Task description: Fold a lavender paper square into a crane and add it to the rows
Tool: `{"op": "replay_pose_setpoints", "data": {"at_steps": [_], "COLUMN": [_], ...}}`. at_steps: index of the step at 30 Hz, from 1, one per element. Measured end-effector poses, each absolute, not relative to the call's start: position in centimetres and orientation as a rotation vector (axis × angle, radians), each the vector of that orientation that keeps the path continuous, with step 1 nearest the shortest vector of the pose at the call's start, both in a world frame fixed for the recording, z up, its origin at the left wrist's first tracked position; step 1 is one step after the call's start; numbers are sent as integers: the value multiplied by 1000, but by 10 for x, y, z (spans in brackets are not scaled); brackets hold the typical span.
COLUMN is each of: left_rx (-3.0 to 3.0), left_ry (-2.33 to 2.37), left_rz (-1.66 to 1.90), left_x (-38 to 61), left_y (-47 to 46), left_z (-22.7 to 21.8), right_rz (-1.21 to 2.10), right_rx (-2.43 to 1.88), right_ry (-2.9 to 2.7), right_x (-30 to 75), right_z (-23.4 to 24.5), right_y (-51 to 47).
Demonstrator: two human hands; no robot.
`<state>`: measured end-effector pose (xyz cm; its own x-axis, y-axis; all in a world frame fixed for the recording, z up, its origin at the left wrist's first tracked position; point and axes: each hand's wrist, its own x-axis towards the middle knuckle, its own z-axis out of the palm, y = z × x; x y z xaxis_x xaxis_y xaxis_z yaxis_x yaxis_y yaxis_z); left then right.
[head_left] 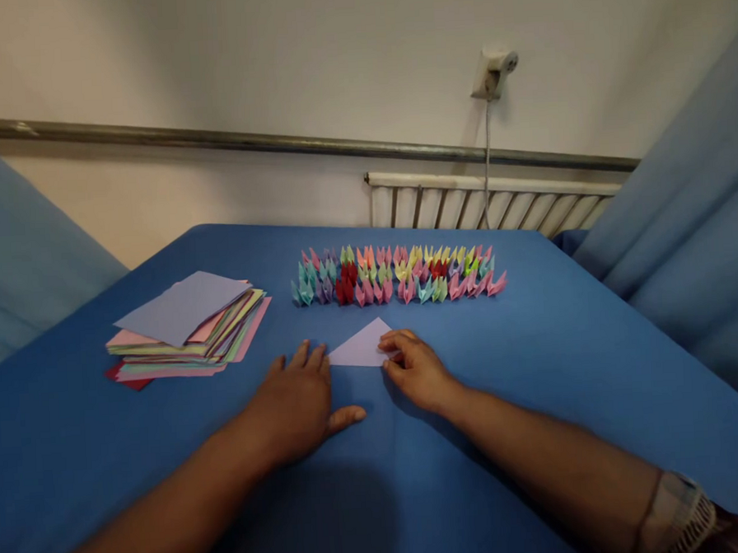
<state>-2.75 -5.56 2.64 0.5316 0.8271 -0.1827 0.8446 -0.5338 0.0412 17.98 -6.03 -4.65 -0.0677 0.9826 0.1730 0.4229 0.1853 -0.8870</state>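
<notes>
A pale lilac paper folded into a triangle [363, 345] lies on the blue-covered table [572, 381] in front of me. My left hand [301, 400] lies flat on the cloth, fingers stretched out, its fingertips at the triangle's left corner. My right hand [414, 365] presses its curled fingers on the triangle's right corner. Behind the triangle stand rows of several small folded paper figures [397, 275] in many colours.
A stack of coloured paper sheets [186, 327], lilac on top, lies at the left. A white radiator [489, 200], a metal rail [275, 141] and a wall socket with a cable [493, 72] are behind the table. Blue fabric [699, 210] hangs on both sides.
</notes>
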Motion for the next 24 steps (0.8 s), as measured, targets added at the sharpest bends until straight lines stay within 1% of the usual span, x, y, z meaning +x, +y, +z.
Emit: {"op": "replay_pose_setpoints", "data": {"at_steps": [4,7,9,14,18,22,24], "left_rx": [2660,2694,2629,2611,2507,2323,2224], "left_ry": [1575,1445,1369,1258,1298,1351,1312], "left_rz": [-141,206,347,417,500,525,515], "left_x": [-33,-28,-22,-11,-12,-12,-12], "left_y": [-41,-28,-23,-21,-24,-23,-21], "left_z": [35,26,13,-10,-8,-2,0], "right_rz": [825,819,821,814,755,814,786], "right_rx": [-1371,-1363,-1340,-1229,-1164,-1165,-1175], "right_ry": [-1635,-1636,-1614,-1414,-1301,-1172,-1128], "right_x": [179,178,176,174,176,178,180], "right_z": [-46,-44,-44,-48,-52,-58,-58], "right_y": [-60,-62,-62,-58,-51,-44,-42]}}
